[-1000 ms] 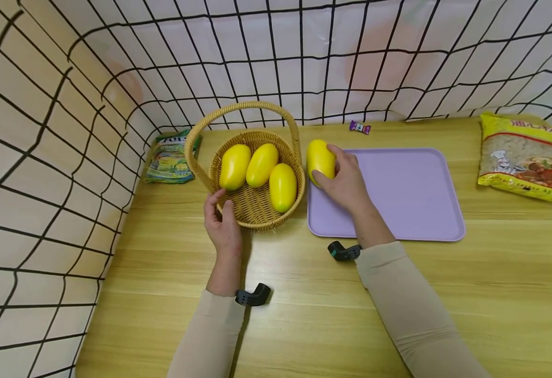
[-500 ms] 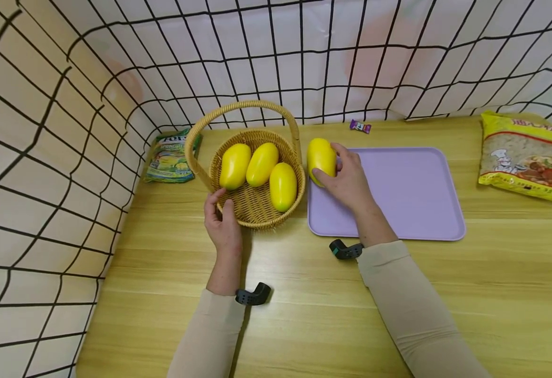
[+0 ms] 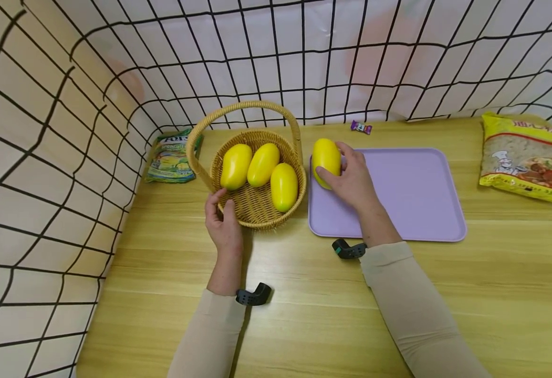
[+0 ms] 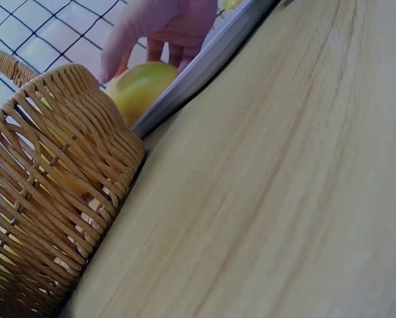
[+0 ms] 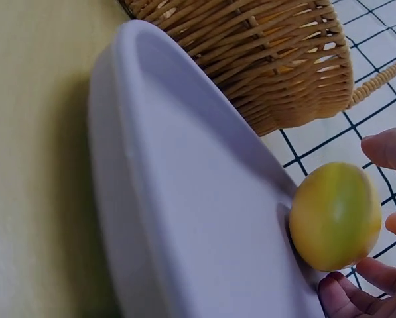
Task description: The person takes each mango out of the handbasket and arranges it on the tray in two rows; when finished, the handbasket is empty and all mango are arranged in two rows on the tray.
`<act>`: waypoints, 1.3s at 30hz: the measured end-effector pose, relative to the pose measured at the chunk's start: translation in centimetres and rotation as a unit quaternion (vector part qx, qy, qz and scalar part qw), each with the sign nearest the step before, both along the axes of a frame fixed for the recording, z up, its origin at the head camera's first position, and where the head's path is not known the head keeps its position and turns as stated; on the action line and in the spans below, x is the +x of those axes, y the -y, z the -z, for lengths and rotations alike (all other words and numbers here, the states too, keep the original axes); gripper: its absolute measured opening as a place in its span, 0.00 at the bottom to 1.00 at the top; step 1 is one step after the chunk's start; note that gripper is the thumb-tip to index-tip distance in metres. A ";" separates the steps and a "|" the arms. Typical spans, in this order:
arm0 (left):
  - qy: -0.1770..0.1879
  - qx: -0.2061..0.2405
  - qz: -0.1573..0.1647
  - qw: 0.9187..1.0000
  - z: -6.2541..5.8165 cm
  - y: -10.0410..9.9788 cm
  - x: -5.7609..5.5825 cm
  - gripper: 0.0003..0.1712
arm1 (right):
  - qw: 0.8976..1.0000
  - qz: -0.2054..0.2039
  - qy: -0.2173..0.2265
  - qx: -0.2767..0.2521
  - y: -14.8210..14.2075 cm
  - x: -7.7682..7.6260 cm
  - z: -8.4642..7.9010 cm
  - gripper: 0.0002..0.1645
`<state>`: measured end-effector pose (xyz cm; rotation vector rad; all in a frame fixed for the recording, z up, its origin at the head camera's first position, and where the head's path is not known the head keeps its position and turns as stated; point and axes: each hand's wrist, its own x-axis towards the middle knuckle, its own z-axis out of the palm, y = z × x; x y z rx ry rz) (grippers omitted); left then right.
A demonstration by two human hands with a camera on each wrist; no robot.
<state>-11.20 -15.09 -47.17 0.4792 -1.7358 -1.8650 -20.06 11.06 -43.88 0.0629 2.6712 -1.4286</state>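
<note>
Head view: right hand (image 3: 351,181) curls thumb and fingers round a glossy yellow oval mango-like fruit (image 3: 326,156) at the far left corner of a flat lilac rectangular tray (image 3: 413,194). Thumb on the near flank, fingers along the right side. Left hand (image 3: 224,226) lies at the near-left rim of a round tan wicker basket (image 3: 257,226) with a tall arched handle (image 3: 242,105); fingers bent, cannot tell whether they pinch the rim or merely rest there. 3 similar yellow fruits (image 3: 263,165) lie inside.

Left wrist view: left fingers out of frame. Right thumb and fingers straddle the fruit beyond the basket; tray edge hides part of its underside.

Right wrist view: fruit seen end-on, greenish on this end, resting on the tray or barely above it. Gap shows beside the thumb tip; firmness of grip uncertain.

Handling, by judgement: shine suggests smooth, slightly slippery skin; regular form suggests stiff, perhaps a light imitation, not easily bruised. Weight unproven. Best hold: across the middle, thumb opposing 2 or 3 fingers; rounded ends likely slip.
</note>
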 end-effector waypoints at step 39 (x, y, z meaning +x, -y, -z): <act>-0.007 -0.006 0.006 1.000 0.1 0.1 0.0 0.17 | 0.999 0.010 -0.043 -0.004 -0.1 0.6 -2.1 0.47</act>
